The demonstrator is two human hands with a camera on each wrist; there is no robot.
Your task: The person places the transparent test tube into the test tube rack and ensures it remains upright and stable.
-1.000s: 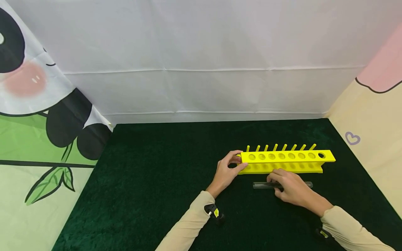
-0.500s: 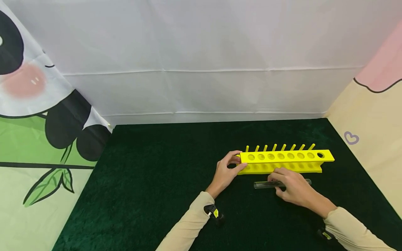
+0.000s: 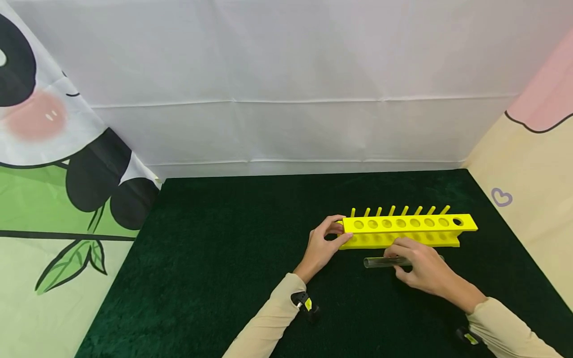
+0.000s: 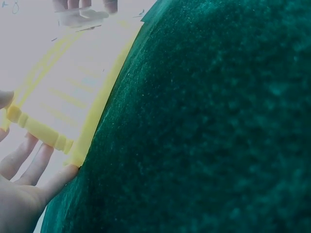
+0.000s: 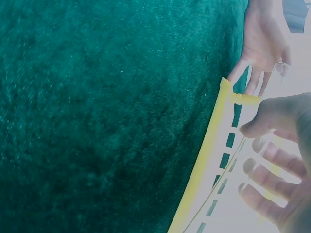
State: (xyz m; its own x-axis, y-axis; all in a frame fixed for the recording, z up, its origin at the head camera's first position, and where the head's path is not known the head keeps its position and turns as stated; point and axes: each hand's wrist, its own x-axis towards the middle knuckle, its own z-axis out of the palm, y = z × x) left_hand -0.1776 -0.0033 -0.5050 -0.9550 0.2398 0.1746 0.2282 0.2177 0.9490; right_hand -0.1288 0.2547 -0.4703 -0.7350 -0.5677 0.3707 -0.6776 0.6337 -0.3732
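A yellow rack [image 3: 409,223] with a row of round holes and several pegs along its back lies on the dark green cloth. My left hand [image 3: 321,248] grips its left end, thumb in front; in the left wrist view the fingers of the left hand [image 4: 34,179] lie around the rack's end bar [image 4: 43,132]. Just in front of the rack, my right hand [image 3: 423,266] pinches a clear tube [image 3: 378,262] between thumb and fingers. The tube lies roughly level, its left end sticking out past the fingertips. The right wrist view shows the right hand [image 5: 286,160] close over the rack [image 5: 201,160], washed out by glare.
The green cloth [image 3: 224,258] covers the table. Behind it hangs a white sheet [image 3: 268,99], with a printed panda cloth [image 3: 98,169] at the left and a cream and pink cloth [image 3: 537,199] at the right.
My right hand has moved slightly to the right with the tube, whose right end is now mostly hidden behind the hand. The left hand and the rack have stayed in place.
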